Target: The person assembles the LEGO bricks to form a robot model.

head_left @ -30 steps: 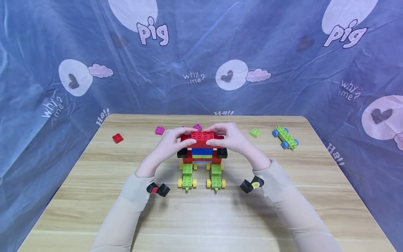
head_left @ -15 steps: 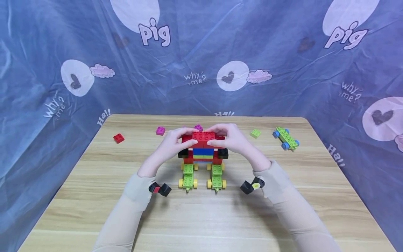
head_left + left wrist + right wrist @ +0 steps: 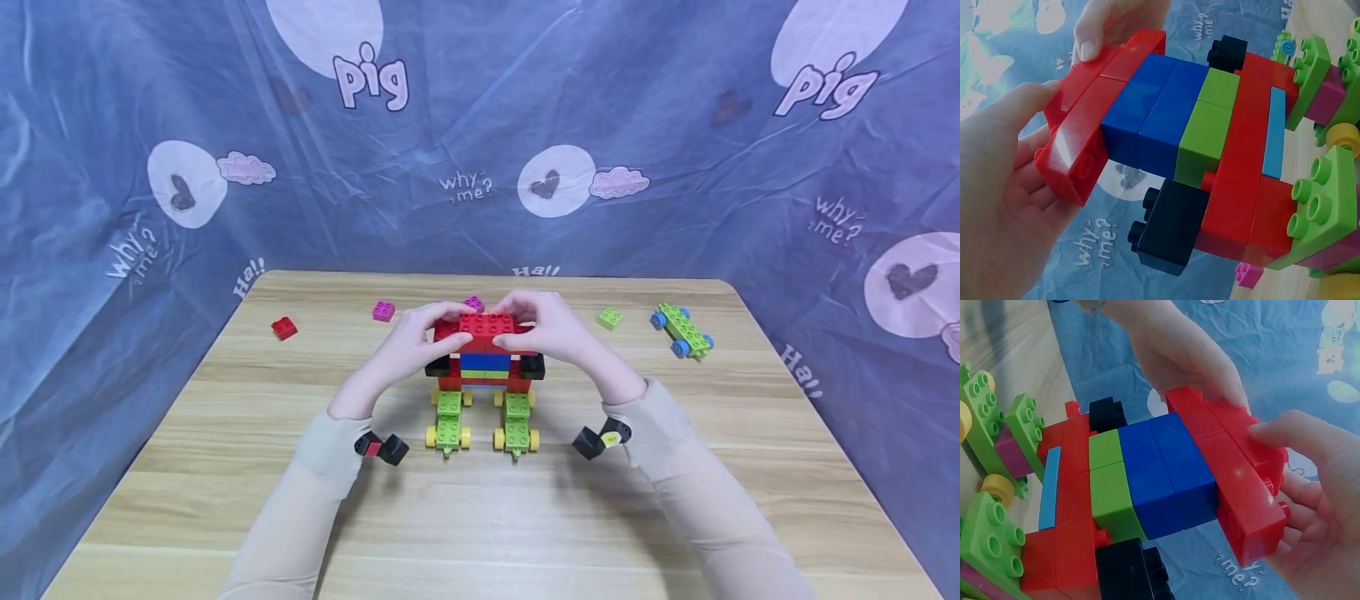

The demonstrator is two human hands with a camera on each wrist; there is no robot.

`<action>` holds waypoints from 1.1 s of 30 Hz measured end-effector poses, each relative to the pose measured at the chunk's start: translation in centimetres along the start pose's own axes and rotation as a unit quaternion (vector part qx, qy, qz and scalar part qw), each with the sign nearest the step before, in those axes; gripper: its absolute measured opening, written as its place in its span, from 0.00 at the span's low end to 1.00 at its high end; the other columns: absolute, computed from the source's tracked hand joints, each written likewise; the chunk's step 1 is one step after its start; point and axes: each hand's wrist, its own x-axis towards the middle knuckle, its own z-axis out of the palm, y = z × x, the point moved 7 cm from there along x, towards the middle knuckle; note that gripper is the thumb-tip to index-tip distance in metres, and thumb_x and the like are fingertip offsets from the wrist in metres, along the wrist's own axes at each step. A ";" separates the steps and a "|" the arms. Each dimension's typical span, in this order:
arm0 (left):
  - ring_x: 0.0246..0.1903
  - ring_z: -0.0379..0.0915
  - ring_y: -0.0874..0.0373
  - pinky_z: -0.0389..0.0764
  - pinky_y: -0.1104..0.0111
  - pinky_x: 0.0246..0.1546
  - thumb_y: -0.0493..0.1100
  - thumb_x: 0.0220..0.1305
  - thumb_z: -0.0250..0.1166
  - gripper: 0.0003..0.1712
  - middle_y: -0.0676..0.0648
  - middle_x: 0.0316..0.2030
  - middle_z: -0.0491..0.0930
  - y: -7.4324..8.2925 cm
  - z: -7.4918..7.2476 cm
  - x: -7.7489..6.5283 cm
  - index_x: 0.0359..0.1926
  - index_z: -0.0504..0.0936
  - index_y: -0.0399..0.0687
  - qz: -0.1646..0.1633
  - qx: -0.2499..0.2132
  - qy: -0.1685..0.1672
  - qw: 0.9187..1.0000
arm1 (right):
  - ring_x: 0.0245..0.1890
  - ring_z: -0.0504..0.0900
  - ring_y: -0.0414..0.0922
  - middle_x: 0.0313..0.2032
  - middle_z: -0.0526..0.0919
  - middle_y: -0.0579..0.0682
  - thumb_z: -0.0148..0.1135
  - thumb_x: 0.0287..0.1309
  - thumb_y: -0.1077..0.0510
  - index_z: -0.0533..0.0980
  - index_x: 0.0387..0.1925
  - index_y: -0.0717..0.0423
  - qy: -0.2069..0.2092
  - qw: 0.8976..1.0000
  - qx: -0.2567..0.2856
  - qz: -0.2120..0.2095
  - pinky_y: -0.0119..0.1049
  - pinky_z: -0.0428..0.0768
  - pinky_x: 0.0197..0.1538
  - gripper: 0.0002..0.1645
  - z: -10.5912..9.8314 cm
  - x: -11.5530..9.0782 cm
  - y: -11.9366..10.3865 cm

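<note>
Head view: build (image 3: 484, 367) looks mostly assembled, stacked to red top (image 3: 487, 323); left hand (image 3: 414, 337) and right hand (image 3: 553, 327) pinch it. Loose beyond build: pink brick (image 3: 383, 311), green brick (image 3: 610, 318), wheeled base (image 3: 682, 331).

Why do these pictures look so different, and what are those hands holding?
There's no robot here, just one person's two bare hands. The wide picture comes from a camera on the person's head, looking forward and down. The close-up, tilted ones come from a camera worn on each wrist. The left hand and right hand grip the red top bricks of a block build. Lower down, it has blue bricks, then green bricks, and green bases with yellow wheels. On the wooden table also lie a loose red brick, some pink bricks, a small green brick and a green car with blue wheels.
</note>
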 end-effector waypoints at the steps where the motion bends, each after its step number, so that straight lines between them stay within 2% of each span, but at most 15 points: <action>1: 0.47 0.79 0.55 0.78 0.59 0.53 0.43 0.63 0.66 0.22 0.44 0.49 0.83 0.0 0.0 0.0 0.57 0.78 0.43 0.000 0.001 0.000 1.000 | 0.44 0.84 0.51 0.42 0.84 0.57 0.71 0.48 0.59 0.78 0.45 0.63 -0.003 1.000 0.001 -0.001 0.47 0.79 0.56 0.21 0.0 0.0 0.0; 11: 0.52 0.78 0.51 0.76 0.57 0.57 0.43 0.63 0.66 0.25 0.42 0.51 0.82 -0.7 0.1 0.0 0.59 0.76 0.42 -0.014 0.004 -0.012 1.000 | 0.45 0.83 0.51 0.43 0.84 0.57 0.69 0.48 0.60 0.77 0.47 0.62 -0.012 1.000 -0.003 -0.024 0.46 0.79 0.56 0.22 0.2 -0.1 -0.4; 16: 0.51 0.79 0.51 0.76 0.58 0.57 0.43 0.56 0.72 0.30 0.42 0.51 0.82 -0.9 -0.1 0.0 0.59 0.76 0.42 -0.002 0.014 -0.013 1.000 | 0.47 0.83 0.51 0.46 0.83 0.58 0.70 0.49 0.59 0.76 0.50 0.62 -0.012 0.999 -0.022 -0.030 0.46 0.79 0.57 0.25 0.2 -0.1 -0.5; 21: 0.50 0.80 0.52 0.77 0.58 0.56 0.44 0.49 0.77 0.35 0.43 0.50 0.83 -1.0 -0.3 -0.2 0.59 0.76 0.42 0.001 0.013 -0.018 1.000 | 0.46 0.83 0.51 0.50 0.82 0.58 0.74 0.47 0.57 0.75 0.55 0.62 -0.014 0.998 -0.046 -0.030 0.44 0.82 0.49 0.32 0.4 -0.3 -0.2; 25: 0.47 0.80 0.51 0.79 0.58 0.52 0.45 0.47 0.78 0.36 0.43 0.49 0.83 -1.4 -0.2 -0.3 0.58 0.76 0.40 -0.021 0.011 -0.025 0.999 | 0.42 0.83 0.48 0.48 0.84 0.57 0.75 0.45 0.55 0.75 0.56 0.60 -0.014 0.998 -0.063 -0.020 0.40 0.83 0.43 0.35 0.6 -0.5 0.4; 29: 0.44 0.81 0.51 0.81 0.58 0.49 0.46 0.46 0.78 0.36 0.43 0.46 0.84 -2.2 0.0 -0.4 0.57 0.77 0.40 -0.051 0.013 -0.034 0.998 | 0.39 0.83 0.46 0.45 0.85 0.55 0.76 0.43 0.52 0.76 0.56 0.60 -0.011 0.996 -0.087 -0.002 0.40 0.81 0.43 0.36 0.7 -0.7 1.0; 33: 0.41 0.82 0.52 0.81 0.58 0.47 0.45 0.46 0.78 0.33 0.43 0.44 0.85 -2.8 0.3 -0.2 0.55 0.79 0.41 -0.058 0.011 -0.038 0.998 | 0.39 0.82 0.47 0.43 0.86 0.55 0.77 0.42 0.52 0.76 0.55 0.61 -0.008 0.995 -0.104 0.009 0.42 0.81 0.45 0.37 0.8 -0.8 1.4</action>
